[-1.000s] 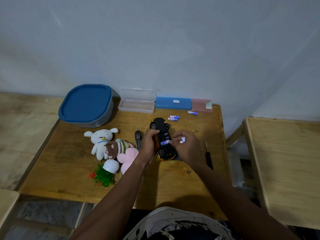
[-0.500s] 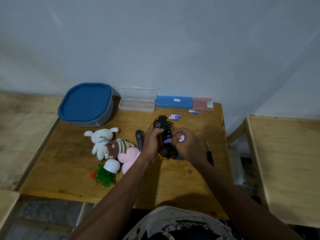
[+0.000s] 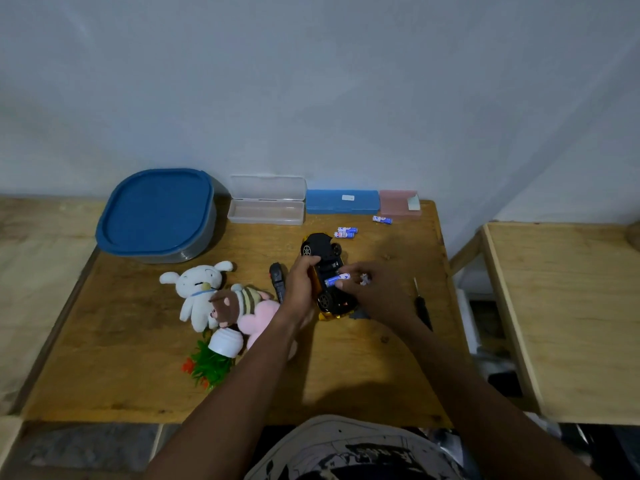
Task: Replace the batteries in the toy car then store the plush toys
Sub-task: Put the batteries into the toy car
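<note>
Mid-table, the left hand (image 3: 300,289) grips the upturned toy car (image 3: 323,271) while the right hand (image 3: 372,292) pinches a battery (image 3: 336,279) at its bay, with battery swapping seemingly underway and plush toys (image 3: 221,299), at nine o'clock of it, unstored.

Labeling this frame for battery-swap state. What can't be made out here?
- Head view: toy car battery bay, partly hidden by the right hand and the battery it holds; cells seated cannot be counted.
- Battery polarity marks: too small.
- Left hand hides the car's near side.
- Blue-lidded container: lid on, contents hidden.
- Pink plush: partly behind the left forearm.
</note>
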`<state>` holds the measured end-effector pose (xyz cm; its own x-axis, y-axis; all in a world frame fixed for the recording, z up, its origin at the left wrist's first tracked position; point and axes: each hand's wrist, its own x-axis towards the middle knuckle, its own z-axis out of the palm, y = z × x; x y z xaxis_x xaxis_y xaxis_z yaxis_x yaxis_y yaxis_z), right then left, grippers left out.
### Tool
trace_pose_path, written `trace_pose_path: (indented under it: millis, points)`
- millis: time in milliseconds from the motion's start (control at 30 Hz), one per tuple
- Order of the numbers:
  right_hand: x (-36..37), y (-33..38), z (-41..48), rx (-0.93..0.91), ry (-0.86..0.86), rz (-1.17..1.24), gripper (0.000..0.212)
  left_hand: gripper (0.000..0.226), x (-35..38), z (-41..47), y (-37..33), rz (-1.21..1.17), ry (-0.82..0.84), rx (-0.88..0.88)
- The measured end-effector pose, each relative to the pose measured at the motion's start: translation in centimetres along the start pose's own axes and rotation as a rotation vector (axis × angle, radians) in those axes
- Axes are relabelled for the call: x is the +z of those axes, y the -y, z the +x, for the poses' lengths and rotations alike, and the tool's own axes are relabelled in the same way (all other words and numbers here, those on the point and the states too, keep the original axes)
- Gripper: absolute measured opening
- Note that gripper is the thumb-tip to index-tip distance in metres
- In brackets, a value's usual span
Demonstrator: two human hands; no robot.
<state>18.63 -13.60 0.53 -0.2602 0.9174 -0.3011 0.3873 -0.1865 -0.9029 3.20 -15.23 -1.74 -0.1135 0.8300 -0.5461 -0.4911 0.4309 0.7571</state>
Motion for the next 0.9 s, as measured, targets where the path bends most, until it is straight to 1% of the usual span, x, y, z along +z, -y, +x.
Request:
trace_pose_path:
  millis: [100,233,267,300,367,433,533,600,700,733,833,900]
  points:
    - [0.4,0.2,0.0,0.074,-0.006,-0.003,0.021,0.047,-0.5,0.1,-0.5,-0.002,0.055,-0.01]
    - [1.2,0.7,-0.4,0.148,-0.051,0.08,0.017,0.071,-1.2,1.0,-0.6,0.033,0.074,-0.067]
    - [1.3,0.9,-0.6,0.164,-0.08,0.118,0.019,0.073,-1.2,1.2,-0.8,0.06,0.08,-0.077]
    - [1.4,1.3,-0.9,0.175,-0.119,0.176,0.022,0.072,-1.2,1.5,-0.9,0.089,0.09,-0.085]
    - [1.3,1.8,-1.3,0.185,-0.211,0.311,0.028,0.056,-1.1,2.1,-1.1,0.147,0.084,-0.078]
    - [0.9,1.8,-1.5,0.191,-0.287,0.422,0.027,0.043,-1.2,2.8,-1.0,0.219,0.068,-0.059]
    - [0.3,0.9,-1.7,0.254,-0.355,0.584,0.03,0.039,-1.4,3.7,-0.3,0.292,0.087,-0.009]
    - [0.0,0.3,-2.0,0.304,-0.36,0.717,0.026,0.036,-1.4,3.8,0.2,0.392,0.047,0.023]
    - [-0.3,-0.1,-2.1,0.354,-0.312,0.884,0.017,0.037,-1.3,3.9,1.0,0.544,0.015,0.057]
    - [-0.4,-0.3,-2.1,0.369,-0.303,0.897,0.013,0.037,-1.4,4.0,1.4,0.557,0.009,0.061]
    - [-0.5,-0.5,-1.4,0.438,-0.306,0.874,0.017,0.03,-1.1,3.8,1.9,0.538,-0.015,0.059]
    - [-0.7,-0.4,-0.7,0.47,-0.293,0.885,0.017,0.033,-0.8,3.7,2.2,0.541,-0.039,0.057]
